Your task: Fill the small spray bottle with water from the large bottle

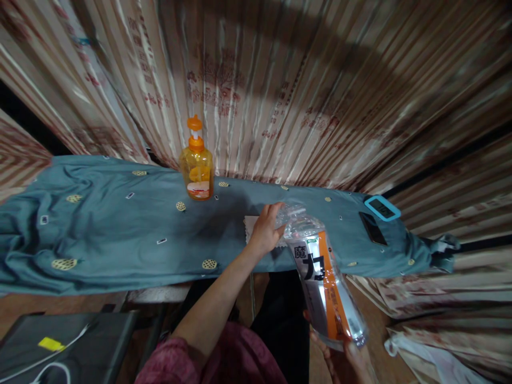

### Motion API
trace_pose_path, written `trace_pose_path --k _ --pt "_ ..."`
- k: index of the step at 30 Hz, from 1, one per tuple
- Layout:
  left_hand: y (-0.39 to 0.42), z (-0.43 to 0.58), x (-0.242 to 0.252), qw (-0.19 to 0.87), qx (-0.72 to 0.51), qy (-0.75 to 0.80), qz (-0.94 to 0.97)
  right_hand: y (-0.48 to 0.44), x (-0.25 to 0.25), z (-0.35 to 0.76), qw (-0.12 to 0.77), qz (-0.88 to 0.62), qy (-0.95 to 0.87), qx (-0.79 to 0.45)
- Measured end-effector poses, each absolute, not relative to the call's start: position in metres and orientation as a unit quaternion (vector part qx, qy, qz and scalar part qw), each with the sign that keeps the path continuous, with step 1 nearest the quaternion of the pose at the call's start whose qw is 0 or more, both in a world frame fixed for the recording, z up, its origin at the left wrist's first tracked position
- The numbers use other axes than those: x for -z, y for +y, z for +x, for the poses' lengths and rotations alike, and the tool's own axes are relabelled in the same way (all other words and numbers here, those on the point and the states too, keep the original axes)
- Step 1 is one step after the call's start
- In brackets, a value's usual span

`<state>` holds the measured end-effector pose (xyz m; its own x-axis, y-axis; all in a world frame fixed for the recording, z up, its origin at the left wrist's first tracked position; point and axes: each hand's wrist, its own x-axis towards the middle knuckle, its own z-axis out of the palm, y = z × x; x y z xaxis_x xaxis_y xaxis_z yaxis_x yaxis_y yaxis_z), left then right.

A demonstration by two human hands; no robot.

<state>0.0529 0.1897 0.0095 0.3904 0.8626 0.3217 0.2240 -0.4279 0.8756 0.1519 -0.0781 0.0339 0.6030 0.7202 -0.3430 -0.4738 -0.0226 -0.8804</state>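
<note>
A silver-and-orange package (pixel 320 285) with large black characters, wrapped in clear plastic, is tilted over the table's front edge. My right hand (pixel 346 357) grips its lower end from beneath, thumb on the near side. At the upper end the clear plastic is crinkled, and my left hand (pixel 264 230) has its fingers closed on it. Under my left hand lies a whitish piece with a jagged edge (pixel 250 226), mostly covered. Further back on the left stands a yellow see-through pump bottle (pixel 197 168) with an orange top, touched by neither hand.
A teal cloth with pineapple prints (pixel 120 229) covers the long narrow table. On its right end are a dark phone (pixel 373 228) and a blue-framed digital display (pixel 382 208). Pleated curtains (pixel 248 96) hang behind. At lower left is a dark surface (pixel 92 341) with white cables.
</note>
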Motion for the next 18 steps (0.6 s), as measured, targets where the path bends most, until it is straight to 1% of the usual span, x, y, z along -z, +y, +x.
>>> trace_pose_path --k 13,18 --pt "0.189 0.0521 -0.0112 0.391 -0.415 0.368 0.735 -0.0796 -0.0339 0.1502 0.688 -0.571 -0.11 -0.435" --pt "0.1892 0.0519 -0.0105 0.387 -0.414 0.367 0.738 -0.0786 -0.0333 0.1509 0.699 -0.549 -0.097 -0.447"
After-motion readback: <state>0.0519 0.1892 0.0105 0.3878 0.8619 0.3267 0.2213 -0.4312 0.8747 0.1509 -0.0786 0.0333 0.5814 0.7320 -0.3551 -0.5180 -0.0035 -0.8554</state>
